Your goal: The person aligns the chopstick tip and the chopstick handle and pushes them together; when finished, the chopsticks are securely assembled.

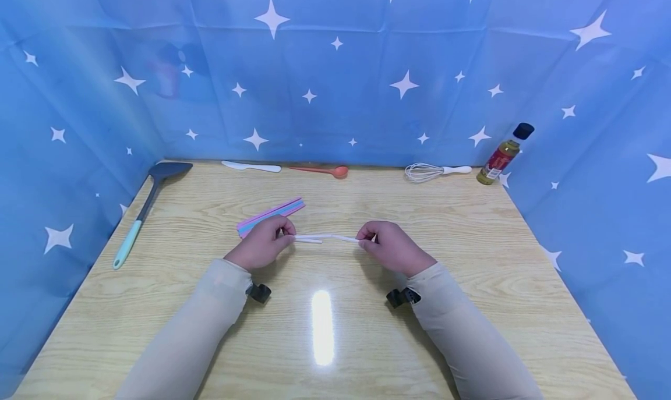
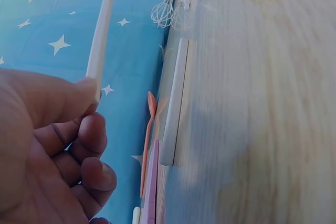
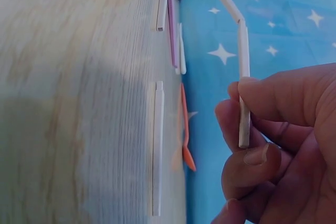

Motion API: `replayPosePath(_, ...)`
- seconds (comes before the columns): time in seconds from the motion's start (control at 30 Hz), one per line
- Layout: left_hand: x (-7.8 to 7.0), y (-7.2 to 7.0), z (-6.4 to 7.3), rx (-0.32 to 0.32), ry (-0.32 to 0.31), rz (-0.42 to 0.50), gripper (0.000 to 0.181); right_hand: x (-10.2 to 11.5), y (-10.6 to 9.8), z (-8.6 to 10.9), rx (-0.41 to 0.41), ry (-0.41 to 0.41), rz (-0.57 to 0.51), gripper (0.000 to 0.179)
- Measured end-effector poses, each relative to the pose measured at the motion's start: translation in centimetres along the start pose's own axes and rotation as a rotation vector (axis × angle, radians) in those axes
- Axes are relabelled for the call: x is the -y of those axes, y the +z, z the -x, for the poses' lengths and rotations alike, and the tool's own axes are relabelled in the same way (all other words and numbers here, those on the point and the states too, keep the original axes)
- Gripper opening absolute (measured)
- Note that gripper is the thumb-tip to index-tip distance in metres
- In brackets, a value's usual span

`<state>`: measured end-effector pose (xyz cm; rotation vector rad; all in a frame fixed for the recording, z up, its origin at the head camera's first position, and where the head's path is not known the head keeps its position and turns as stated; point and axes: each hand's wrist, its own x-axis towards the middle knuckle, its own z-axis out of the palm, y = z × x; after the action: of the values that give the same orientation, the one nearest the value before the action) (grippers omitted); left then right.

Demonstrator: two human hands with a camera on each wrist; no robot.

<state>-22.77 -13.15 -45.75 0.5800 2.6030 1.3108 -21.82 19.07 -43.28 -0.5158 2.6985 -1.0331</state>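
A thin white stick (image 1: 314,235) with an angled bend near its middle spans both hands above the table. My left hand (image 1: 266,241) pinches its left end between thumb and fingers. At the other end, my right hand (image 1: 392,246) pinches it, with the tip poking out below the thumb in the right wrist view. Beneath the held stick, a white piece (image 2: 176,103) lies on the table (image 1: 472,225), with a second white piece (image 3: 161,6) in line with it. A bundle of pink and blue strips (image 1: 269,216) lies just behind my left hand.
Along the back edge lie a white knife (image 1: 251,166), a red spoon (image 1: 339,172) and a whisk (image 1: 423,172). A bottle (image 1: 498,160) stands at the back right. The dark spatula (image 1: 152,199) with a mint handle lies at left. Blue star-patterned cloth (image 1: 335,97) surrounds the table.
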Motion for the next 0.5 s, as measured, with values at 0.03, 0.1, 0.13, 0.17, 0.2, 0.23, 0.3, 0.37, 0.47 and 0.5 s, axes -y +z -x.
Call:
replayPosePath(0.03,-0.03,0.00,0.00,-0.002,0.000,0.005,0.004,0.04,-0.02,0.02,0.001,0.000,0.000,0.008)
replayPosePath(0.1,-0.11,0.02,0.00,-0.008,0.002,0.009,0.004,0.11,-0.06,0.06,-0.001,-0.003,0.007,0.008)
replayPosePath(0.13,-0.10,0.02,-0.02,-0.011,0.008,0.006,0.004,0.14,-0.08,0.06,-0.004,-0.007,0.013,0.008)
replayPosePath(0.17,-0.14,0.03,0.00,-0.016,0.013,-0.004,0.004,0.17,-0.09,0.06,-0.007,-0.012,0.021,0.008)
replayPosePath(0.2,-0.12,0.03,0.00,-0.020,0.020,-0.018,0.003,0.19,-0.10,0.05,-0.010,-0.016,0.031,0.008)
replayPosePath(0.23,-0.16,0.03,0.02,-0.024,0.027,-0.033,0.003,0.20,-0.11,0.05,-0.013,-0.021,0.042,0.008)
replayPosePath(0.3,-0.25,0.04,0.06,-0.029,0.039,-0.067,0.004,0.22,-0.12,0.02,-0.019,-0.029,0.059,0.008)
replayPosePath(0.37,-0.37,0.07,0.08,-0.031,0.048,-0.093,0.005,0.25,-0.13,0.02,-0.021,-0.031,0.069,0.008)
replayPosePath(0.47,-0.56,0.16,0.04,-0.028,0.052,-0.092,0.005,0.27,-0.17,0.06,-0.021,-0.028,0.070,0.008)
replayPosePath(0.5,-0.57,0.20,0.02,-0.026,0.051,-0.084,0.005,0.25,-0.16,0.08,-0.020,-0.028,0.069,0.007)
